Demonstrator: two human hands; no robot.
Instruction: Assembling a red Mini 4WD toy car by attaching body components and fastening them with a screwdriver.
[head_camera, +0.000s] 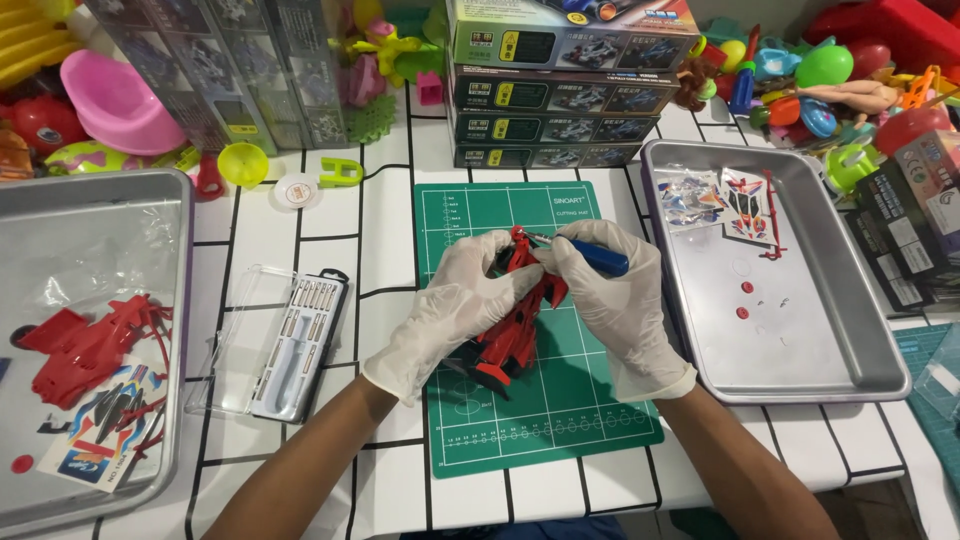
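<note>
- Red toy car (515, 325) held tilted, nose up, over the middle of the green cutting mat (590, 410); the mat sits centred at the near edge of the white tiled table (385, 230).
- Left hand (450, 310), white glove, closed around the car's left flank and front.
- Right hand (610, 290), white glove, closed on a blue-handled screwdriver (590, 252); the tip sits at the car's upper front end, just beside the left fingertips.
- Clear case of small screwdriver bits (295, 345) left of the mat, lid open.
- Metal tray (840, 370) right of the mat, toward the table's right edge: bagged sticker sheets (715, 200), a thin red sprue piece (772, 215), two small red round parts (744, 300).
- Second metal tray (185, 260) at the left edge: red plastic body parts (90, 345) and a sticker sheet (100, 425).
- Stack of boxed car kits (560, 85) at the far edge behind the mat.
- Far corners are packed with mixed plastic toys (820, 70).
</note>
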